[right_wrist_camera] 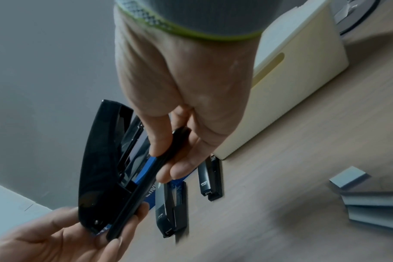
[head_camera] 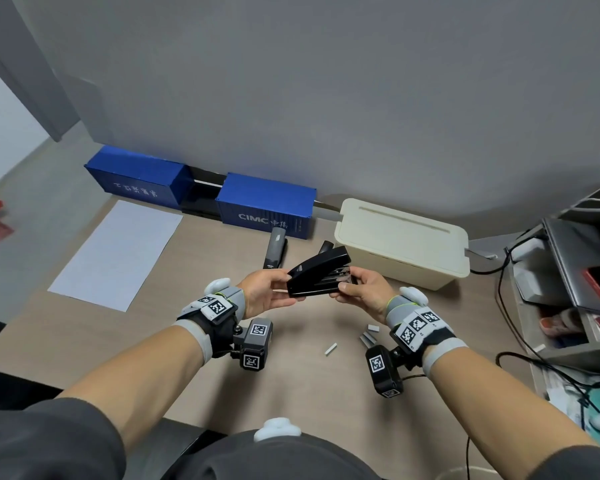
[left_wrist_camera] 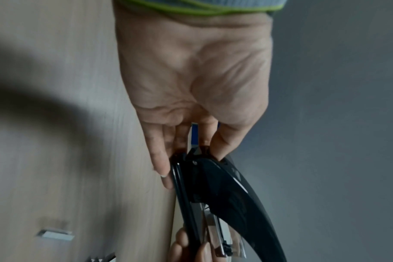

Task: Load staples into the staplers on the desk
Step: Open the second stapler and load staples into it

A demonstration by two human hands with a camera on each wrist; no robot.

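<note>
A black stapler is held above the desk between both hands, its top cover swung up from the base so the magazine channel shows. My left hand pinches the hinge end. My right hand grips the front end of the base between thumb and fingers. Two more dark staplers lie on the desk beyond, one to the left and one partly hidden behind the held stapler. Loose staple strips lie by my right wrist, and a single strip lies nearer the middle.
Two blue container-shaped boxes stand along the wall. A cream box sits at the back right, and a white sheet of paper lies on the left. Shelving with cables crowds the right edge.
</note>
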